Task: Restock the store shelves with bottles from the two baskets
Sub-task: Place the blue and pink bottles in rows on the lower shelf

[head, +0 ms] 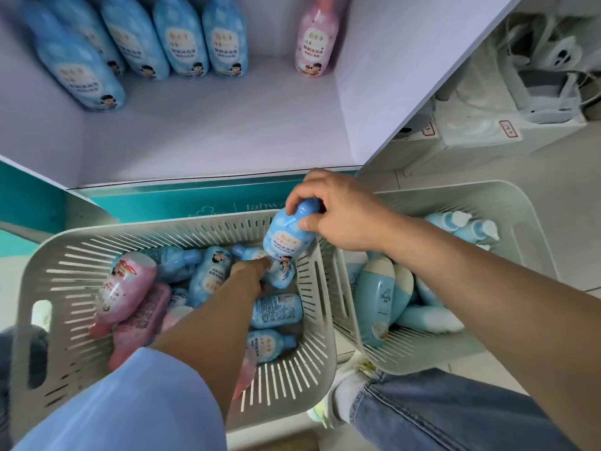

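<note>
Right hand (338, 213) fingers pinch the blue bottle (286, 242) by its cap (left hand (248, 276): grip unclear)

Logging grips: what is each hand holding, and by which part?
Right hand grips a blue bottle by its cap end. Left hand reaches into the basket; its hold cannot be told.

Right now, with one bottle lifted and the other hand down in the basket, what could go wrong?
The right hand holds the blue bottle only at its cap end, so it may slip and drop onto the basket. The left hand is buried among loosely piled bottles; pulling one out could shift the others. Its grip is hidden.
</note>
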`<action>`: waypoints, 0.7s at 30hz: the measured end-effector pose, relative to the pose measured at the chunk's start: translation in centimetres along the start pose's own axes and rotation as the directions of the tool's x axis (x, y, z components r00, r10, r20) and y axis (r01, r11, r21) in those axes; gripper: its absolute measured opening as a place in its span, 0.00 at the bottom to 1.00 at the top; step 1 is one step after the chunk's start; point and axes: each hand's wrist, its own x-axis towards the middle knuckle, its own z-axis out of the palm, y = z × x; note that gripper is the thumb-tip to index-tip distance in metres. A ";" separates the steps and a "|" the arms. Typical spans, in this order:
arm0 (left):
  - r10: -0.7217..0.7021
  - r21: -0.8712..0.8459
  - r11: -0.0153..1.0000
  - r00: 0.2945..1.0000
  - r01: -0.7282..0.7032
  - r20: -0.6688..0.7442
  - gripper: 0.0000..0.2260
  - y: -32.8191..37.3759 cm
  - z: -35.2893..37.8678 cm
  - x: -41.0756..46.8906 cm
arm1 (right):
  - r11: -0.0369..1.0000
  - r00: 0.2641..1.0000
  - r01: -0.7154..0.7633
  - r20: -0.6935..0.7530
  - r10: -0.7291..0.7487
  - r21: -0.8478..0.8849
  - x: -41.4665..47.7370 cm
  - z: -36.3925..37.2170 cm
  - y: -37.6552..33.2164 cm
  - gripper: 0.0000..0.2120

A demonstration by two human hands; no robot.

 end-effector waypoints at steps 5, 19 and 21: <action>0.063 0.034 0.997 0.993 -0.067 0.097 0.21 0.7 -0.5 -2.3 | 1.000 1.000 -0.008 -0.013 0.008 0.010 0.3 -0.5 -0.5 0.10; 0.512 0.699 0.508 0.829 -0.504 0.226 0.31 4.5 -9.6 -18.6 | 1.000 0.982 0.026 -0.187 -0.026 -0.003 -2.5 -2.8 -6.8 0.17; 0.584 0.687 0.471 0.779 -0.553 0.227 0.31 5.3 -11.8 -21.6 | 0.998 0.972 0.045 -0.230 -0.053 -0.038 -2.9 -3.4 -8.5 0.18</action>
